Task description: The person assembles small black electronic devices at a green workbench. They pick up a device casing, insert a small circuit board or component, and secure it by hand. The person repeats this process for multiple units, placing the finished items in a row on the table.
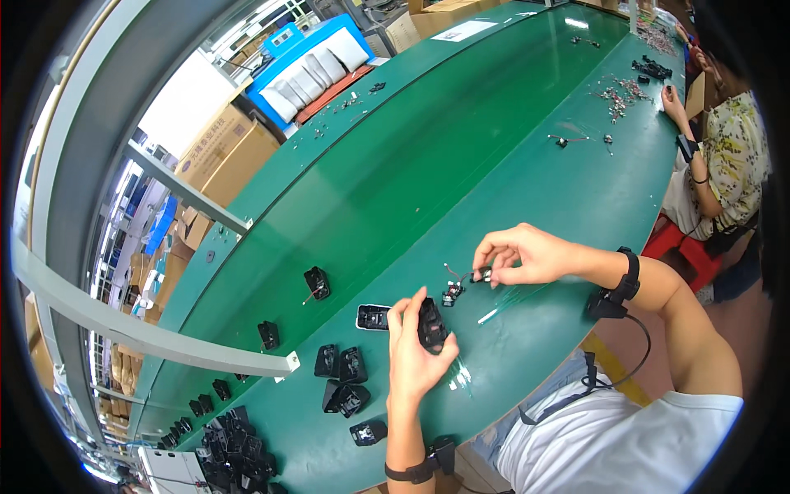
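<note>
My left hand [415, 350] is closed round a black plastic housing [431, 324], its hollow side turned to the right. To the right of it, my right hand [520, 256] pinches a small black part [484, 274] between thumb and fingers. A thin wire seems to run from that part to a little wired component [452, 293] on the table. Just left of my left hand lies an open black housing with a pale rim [373, 318]. Thin clear strips [461, 376] lie beside my left hand, and a white-tipped strip [488, 316] lies below my right.
Several black housings [351, 365] stand on the green table to the left, with a large heap [234, 449] farther left. More housings [316, 282] sit along the green belt. A grey metal frame [189, 342] crosses the left side. A co-worker's hand [673, 105] is at the far right, near wired parts [619, 100].
</note>
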Demonstrator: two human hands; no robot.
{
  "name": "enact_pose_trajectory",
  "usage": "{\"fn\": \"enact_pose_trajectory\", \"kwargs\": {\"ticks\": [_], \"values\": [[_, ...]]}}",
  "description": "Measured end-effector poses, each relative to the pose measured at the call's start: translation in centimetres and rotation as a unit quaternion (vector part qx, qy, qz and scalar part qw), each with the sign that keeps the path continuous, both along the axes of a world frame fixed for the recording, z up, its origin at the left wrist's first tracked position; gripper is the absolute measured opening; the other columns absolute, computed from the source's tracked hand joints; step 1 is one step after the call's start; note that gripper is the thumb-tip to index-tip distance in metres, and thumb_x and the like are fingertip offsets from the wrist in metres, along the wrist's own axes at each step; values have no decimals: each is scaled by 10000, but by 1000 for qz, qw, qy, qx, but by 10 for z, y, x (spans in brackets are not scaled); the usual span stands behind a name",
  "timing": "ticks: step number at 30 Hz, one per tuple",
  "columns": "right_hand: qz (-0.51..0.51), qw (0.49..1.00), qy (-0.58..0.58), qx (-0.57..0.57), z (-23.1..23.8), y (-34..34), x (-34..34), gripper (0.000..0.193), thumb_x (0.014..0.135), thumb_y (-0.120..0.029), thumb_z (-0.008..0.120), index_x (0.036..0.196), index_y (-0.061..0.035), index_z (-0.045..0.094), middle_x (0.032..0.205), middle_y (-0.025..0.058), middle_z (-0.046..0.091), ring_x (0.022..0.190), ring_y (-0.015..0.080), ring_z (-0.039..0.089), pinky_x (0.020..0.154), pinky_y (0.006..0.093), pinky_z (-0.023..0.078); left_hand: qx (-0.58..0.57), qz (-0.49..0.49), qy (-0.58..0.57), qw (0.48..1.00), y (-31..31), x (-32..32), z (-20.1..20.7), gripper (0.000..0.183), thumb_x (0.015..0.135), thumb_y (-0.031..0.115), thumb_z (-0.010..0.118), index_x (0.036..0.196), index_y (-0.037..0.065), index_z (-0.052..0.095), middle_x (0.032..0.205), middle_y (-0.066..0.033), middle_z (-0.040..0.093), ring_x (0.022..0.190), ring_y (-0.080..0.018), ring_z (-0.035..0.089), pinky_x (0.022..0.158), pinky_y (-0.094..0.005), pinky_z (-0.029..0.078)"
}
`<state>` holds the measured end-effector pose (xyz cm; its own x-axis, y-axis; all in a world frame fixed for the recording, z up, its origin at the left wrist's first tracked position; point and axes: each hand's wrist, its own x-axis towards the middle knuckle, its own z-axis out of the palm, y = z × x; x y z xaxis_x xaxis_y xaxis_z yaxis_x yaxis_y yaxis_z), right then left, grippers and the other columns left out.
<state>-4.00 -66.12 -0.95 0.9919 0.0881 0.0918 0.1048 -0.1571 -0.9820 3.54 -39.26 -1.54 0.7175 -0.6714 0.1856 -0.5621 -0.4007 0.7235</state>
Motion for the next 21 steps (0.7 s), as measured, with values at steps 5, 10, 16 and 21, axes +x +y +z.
{"fn": "enact_pose_trajectory", "kwargs": {"ticks": [5,10,16,21], "values": [[56,994,-45,86,2,31,19,157,919,-34,644,1071,-4,628,1118,137,715,1002,150,681,872,285,556,-161,-25,111,980,-1,2,-5,892,717,19,834,1500,39,407,1372,-106,414,1206,-191,531,983,-328,512],[66,992,-68,84,6,55,30,100,886,-9,668,982,11,692,1080,123,705,989,159,681,846,289,572,-203,0,109,973,7,5,-20,996,713,-32,838,1546,22,294,1397,-134,459,1207,-207,570,980,-324,521],[10,980,-191,-60,-4,66,28,109,845,8,725,954,9,716,1018,108,676,919,196,690,809,302,584,-148,66,25,986,5,1,-22,957,694,12,864,1500,14,349,1275,-144,587,965,-166,682,675,-249,547],[-29,957,-264,-114,-13,84,18,113,828,-35,759,930,-34,710,1118,119,638,941,244,661,860,364,530,-153,77,-32,985,-1,-7,-15,897,641,86,897,1425,-14,472,1204,-163,610,919,-192,669,671,-278,542]]}}
